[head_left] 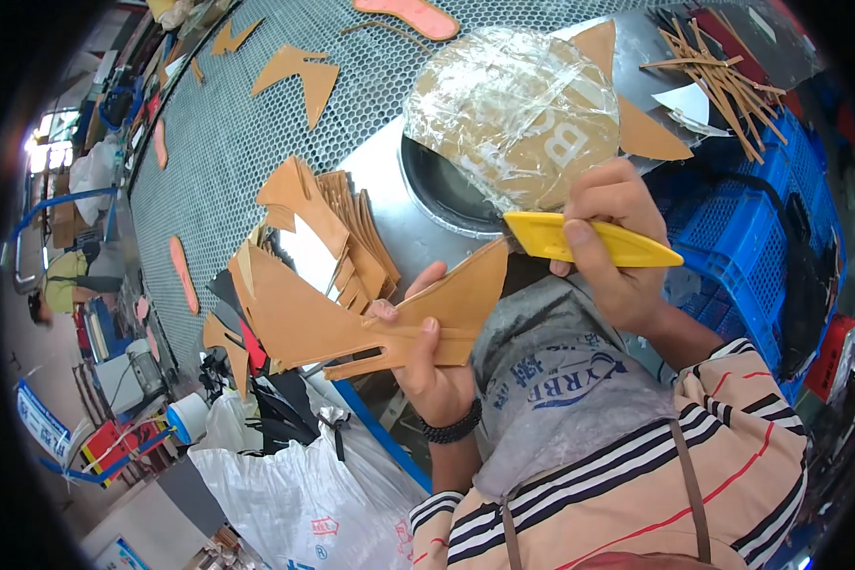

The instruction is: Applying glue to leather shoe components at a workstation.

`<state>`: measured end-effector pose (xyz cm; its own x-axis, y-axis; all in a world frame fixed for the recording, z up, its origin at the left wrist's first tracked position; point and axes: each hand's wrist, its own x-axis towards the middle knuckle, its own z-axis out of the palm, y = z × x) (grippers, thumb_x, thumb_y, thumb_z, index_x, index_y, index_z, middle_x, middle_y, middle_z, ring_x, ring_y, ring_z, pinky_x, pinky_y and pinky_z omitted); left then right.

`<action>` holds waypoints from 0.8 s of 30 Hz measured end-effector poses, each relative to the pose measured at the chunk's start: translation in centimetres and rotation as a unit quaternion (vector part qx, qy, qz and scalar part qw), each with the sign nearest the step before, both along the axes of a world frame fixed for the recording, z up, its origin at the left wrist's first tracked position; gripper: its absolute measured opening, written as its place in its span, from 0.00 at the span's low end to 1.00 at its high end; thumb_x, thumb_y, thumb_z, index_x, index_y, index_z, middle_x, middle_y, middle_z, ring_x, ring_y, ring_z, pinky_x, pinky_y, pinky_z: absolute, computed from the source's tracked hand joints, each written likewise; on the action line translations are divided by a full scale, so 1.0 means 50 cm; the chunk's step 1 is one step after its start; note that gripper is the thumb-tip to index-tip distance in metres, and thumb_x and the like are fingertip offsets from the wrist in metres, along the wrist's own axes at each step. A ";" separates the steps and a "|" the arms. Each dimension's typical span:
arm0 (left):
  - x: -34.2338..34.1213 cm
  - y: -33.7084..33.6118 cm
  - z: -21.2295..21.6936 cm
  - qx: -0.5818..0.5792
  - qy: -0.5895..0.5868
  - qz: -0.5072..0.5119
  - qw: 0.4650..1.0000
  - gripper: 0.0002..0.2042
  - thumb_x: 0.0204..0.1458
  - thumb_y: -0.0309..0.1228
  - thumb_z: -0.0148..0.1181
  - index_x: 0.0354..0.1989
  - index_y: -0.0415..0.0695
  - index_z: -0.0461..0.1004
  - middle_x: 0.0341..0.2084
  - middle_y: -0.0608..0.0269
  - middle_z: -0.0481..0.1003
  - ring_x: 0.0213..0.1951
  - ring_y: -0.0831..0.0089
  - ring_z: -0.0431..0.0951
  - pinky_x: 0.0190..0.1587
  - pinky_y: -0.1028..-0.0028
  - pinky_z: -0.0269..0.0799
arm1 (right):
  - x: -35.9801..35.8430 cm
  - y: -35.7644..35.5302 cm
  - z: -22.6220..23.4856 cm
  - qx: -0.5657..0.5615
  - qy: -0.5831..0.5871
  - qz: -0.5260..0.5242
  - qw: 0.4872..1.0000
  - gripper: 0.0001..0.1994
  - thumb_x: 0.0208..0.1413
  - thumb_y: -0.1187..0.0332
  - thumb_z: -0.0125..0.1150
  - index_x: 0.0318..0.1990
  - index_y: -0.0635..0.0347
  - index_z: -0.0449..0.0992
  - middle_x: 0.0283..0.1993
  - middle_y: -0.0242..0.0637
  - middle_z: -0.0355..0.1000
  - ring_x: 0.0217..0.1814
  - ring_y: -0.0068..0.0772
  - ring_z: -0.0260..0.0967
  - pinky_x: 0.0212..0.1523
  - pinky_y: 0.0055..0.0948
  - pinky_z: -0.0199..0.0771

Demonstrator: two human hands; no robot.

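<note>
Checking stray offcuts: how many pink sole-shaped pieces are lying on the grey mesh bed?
4 in view: one pink sole piece at the top edge, and three along the left rim. More may be hidden beyond the frame.

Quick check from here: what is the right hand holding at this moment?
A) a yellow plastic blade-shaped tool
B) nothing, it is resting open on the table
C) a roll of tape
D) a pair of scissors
A: the right hand grips a yellow plastic blade-shaped tool, its end at the edge of the tan leather cut piece that the left hand holds.
</note>
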<state>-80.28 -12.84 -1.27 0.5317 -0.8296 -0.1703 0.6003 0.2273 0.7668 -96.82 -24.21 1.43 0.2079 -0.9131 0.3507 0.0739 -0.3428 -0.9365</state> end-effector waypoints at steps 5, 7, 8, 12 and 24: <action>-0.008 -0.010 0.000 -0.018 0.010 0.006 1.000 0.18 0.57 0.16 0.49 0.50 0.53 0.57 0.63 0.28 0.62 0.65 0.43 0.65 0.69 0.49 0.60 | 0.007 0.040 -0.020 -0.044 0.071 0.086 0.993 0.08 0.47 0.81 0.62 0.36 0.64 0.73 0.37 0.44 0.67 0.33 0.36 0.68 0.35 0.29 0.71; -0.008 -0.013 -0.004 -0.040 0.036 0.010 0.998 0.18 0.58 0.15 0.49 0.51 0.53 0.57 0.65 0.29 0.60 0.66 0.42 0.64 0.69 0.47 0.59 | 0.016 0.067 -0.021 -0.066 0.078 0.153 0.983 0.08 0.47 0.82 0.62 0.35 0.64 0.72 0.37 0.44 0.67 0.31 0.37 0.68 0.33 0.29 0.71; -0.009 -0.015 -0.006 -0.040 0.042 0.008 0.998 0.18 0.58 0.16 0.48 0.50 0.53 0.57 0.65 0.29 0.60 0.66 0.42 0.64 0.69 0.47 0.60 | 0.018 0.078 -0.020 -0.079 0.084 0.183 0.976 0.08 0.46 0.82 0.62 0.35 0.63 0.72 0.37 0.44 0.67 0.30 0.37 0.69 0.31 0.29 0.71; -0.012 -0.021 0.008 -0.053 0.076 -0.003 0.996 0.17 0.57 0.16 0.47 0.50 0.51 0.57 0.63 0.30 0.63 0.65 0.40 0.65 0.68 0.46 0.61 | 0.011 0.096 -0.014 -0.009 0.089 0.321 0.943 0.07 0.46 0.79 0.63 0.33 0.61 0.73 0.39 0.42 0.67 0.33 0.38 0.70 0.34 0.31 0.71; 0.100 0.047 0.019 0.053 0.040 -0.525 0.848 0.13 0.60 0.23 0.49 0.53 0.40 0.64 0.47 0.52 0.73 0.56 0.62 0.72 0.62 0.60 0.66 | -0.013 -0.085 0.073 -0.068 0.281 0.193 0.937 0.07 0.54 0.68 0.67 0.35 0.61 0.77 0.29 0.39 0.74 0.32 0.40 0.71 0.37 0.35 0.68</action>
